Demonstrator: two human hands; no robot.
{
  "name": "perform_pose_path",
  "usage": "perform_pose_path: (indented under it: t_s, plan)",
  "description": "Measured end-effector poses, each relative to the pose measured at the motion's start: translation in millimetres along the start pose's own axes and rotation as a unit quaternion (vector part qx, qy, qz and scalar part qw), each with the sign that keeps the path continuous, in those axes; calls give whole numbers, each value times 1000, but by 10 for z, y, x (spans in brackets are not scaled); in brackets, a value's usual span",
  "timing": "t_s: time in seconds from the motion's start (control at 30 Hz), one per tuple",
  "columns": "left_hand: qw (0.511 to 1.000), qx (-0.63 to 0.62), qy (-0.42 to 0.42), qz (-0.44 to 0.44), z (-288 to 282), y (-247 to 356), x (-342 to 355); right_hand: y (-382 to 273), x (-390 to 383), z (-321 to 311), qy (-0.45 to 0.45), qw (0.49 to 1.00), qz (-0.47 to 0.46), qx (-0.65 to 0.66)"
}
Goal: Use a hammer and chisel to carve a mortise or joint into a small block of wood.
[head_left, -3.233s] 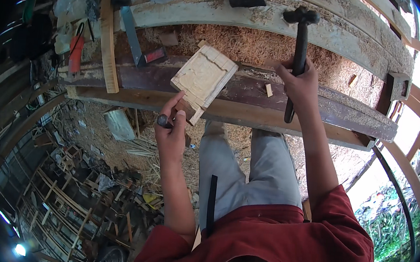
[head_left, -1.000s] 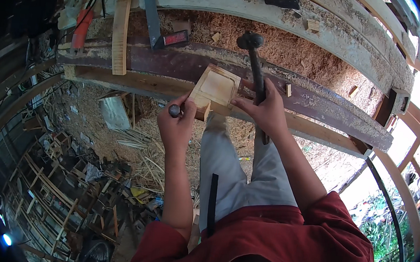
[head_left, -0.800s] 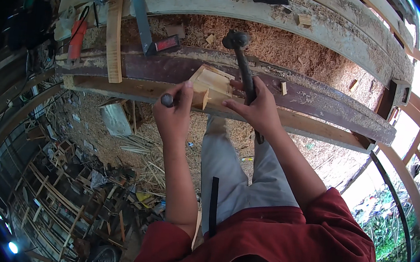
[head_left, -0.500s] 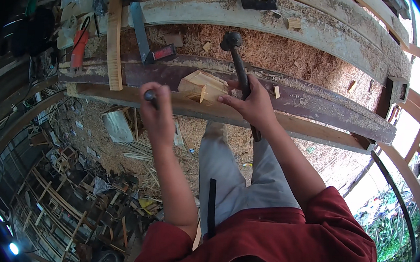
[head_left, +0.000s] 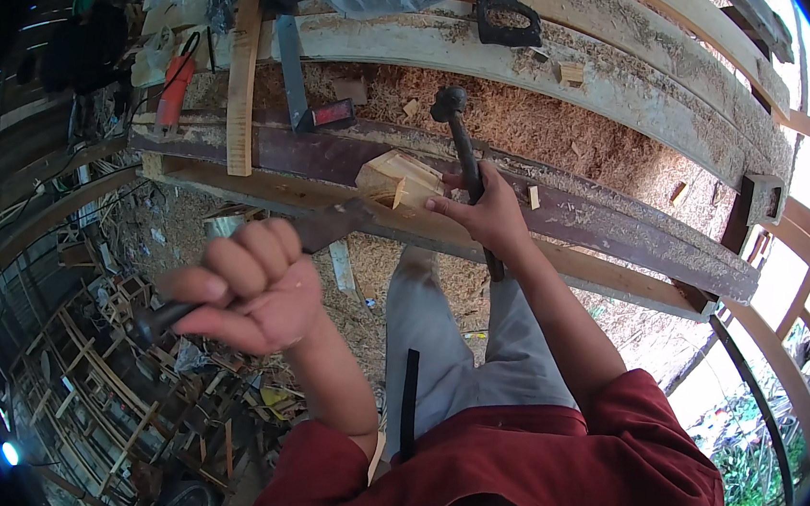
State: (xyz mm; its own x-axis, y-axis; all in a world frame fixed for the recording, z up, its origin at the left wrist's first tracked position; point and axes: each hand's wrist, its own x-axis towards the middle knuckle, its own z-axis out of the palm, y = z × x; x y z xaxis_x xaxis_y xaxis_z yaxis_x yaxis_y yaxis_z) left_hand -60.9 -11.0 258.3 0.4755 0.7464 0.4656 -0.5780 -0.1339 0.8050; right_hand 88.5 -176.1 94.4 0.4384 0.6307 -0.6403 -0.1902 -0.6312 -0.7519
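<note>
My left hand (head_left: 262, 289) is closed around the dark handle of a chisel (head_left: 335, 223), raised in front of the bench. Its broad blade points toward a pale, chamfered wooden block (head_left: 412, 177) on the beam's near edge, with a split chip standing from the block's near face. My right hand (head_left: 486, 212) is closed round the dark shaft of what looks like a hammer (head_left: 467, 148), its knobbed head away from me. Right thumb and forefinger reach the block's right end; whether they press on it I cannot tell.
A dark beam (head_left: 610, 218) crosses before me, strewn with shavings. An L-shaped square (head_left: 293, 79), an orange-handled tool (head_left: 174, 93) and a wood strip (head_left: 242, 85) lie left. A handsaw (head_left: 507, 21) rests on the far planks. Scrap wood (head_left: 115, 372) litters the lower left.
My left hand has swung down and toward me, left of before, and the chisel blade now shows. My right hand stays by the block. The whole view has shifted slightly.
</note>
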Motion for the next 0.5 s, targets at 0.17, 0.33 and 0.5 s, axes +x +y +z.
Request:
perform_pose_path:
  t_s: [0.17, 0.33, 0.5]
  plan:
    - [1000, -25, -18, -2, 38, -323, -131, -42, 10, -40, -13, 1000, 11, -14]
    - [999, -44, 2, 7, 51, -381, -175, 17, 21, -24, -11, 1000, -4, 6]
    - [999, -36, -30, 14, 70, -403, -150, 51, 37, -27, -11, 1000, -10, 5]
